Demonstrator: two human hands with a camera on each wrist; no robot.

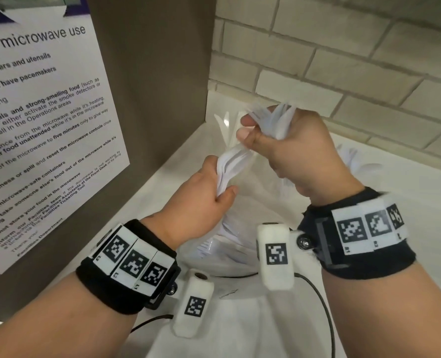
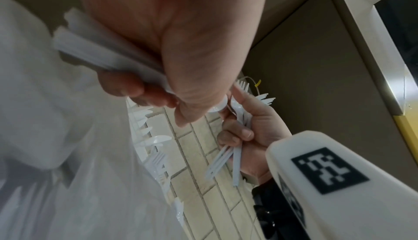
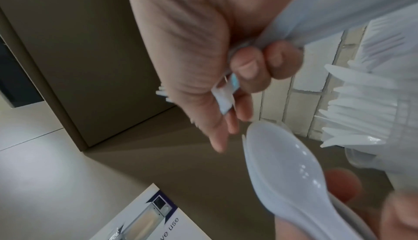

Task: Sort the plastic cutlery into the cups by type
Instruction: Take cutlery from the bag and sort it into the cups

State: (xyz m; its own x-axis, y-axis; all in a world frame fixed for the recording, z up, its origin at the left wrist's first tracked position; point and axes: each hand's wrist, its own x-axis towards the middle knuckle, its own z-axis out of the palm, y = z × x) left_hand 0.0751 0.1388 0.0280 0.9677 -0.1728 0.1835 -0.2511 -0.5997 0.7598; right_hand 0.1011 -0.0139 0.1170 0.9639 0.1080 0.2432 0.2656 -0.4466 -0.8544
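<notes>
Both hands are raised above the white counter point(image 1: 240, 319). My left hand point(image 1: 222, 187) grips a bundle of white plastic spoons point(image 1: 229, 164); a spoon bowl point(image 3: 282, 163) fills the right wrist view. My right hand point(image 1: 250, 133) grips a bundle of white forks point(image 1: 276, 117), tines up, thumb and forefinger touching the top of the spoon bundle. A clear cup point(image 1: 227, 249) with white cutlery stands under the hands. Another cup of knives point(image 3: 361, 109) and forks point(image 3: 384, 43) stands by the tiled wall.
A brown cabinet side point(image 1: 149, 73) with a microwave notice point(image 1: 41, 125) stands close on the left. The cream tiled wall point(image 1: 343, 60) is behind. More white cutlery point(image 1: 356, 161) sits behind my right hand. Black cables point(image 1: 325, 306) run from the wrist cameras.
</notes>
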